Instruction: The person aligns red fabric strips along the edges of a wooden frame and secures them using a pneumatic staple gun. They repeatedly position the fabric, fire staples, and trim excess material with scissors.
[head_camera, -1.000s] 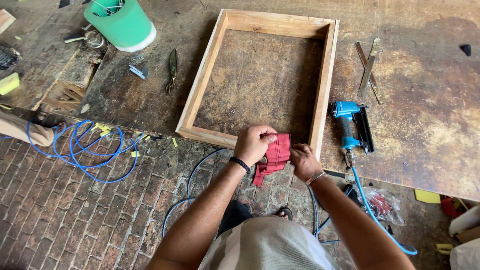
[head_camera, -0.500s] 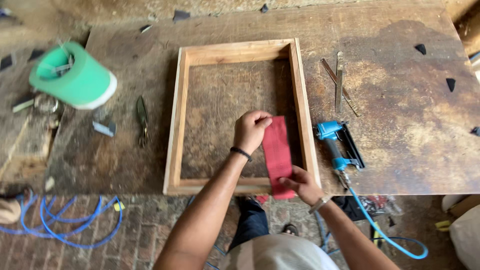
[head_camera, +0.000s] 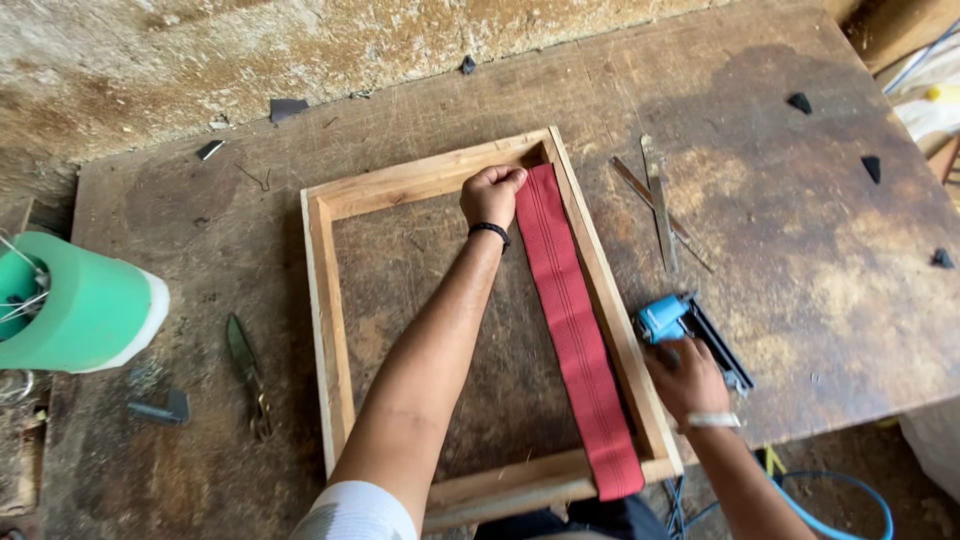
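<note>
Two hands, left hand (head_camera: 492, 195) pinning ribbed red webbing (head_camera: 574, 325), right hand (head_camera: 687, 380) on stapler (head_camera: 688, 332)

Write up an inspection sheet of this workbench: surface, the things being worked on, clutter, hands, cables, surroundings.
Surface: worn, stained wooden workbench, scratched and blotchy.
Job's things: rectangular pale wooden frame lying flat; red woven webbing strip stretched along its right side, near end hanging over the front rail; blue pneumatic staple gun just right of the frame.
Clutter: green tape roll at left edge; metal snips; two thin metal strips; small dark offcuts scattered about.
Hands: left hand fisted on the strip's far end at the top rail; right hand on the staple gun.
Cables: blue air hose below the bench edge.
Surroundings: rough plaster wall behind the bench.
</note>
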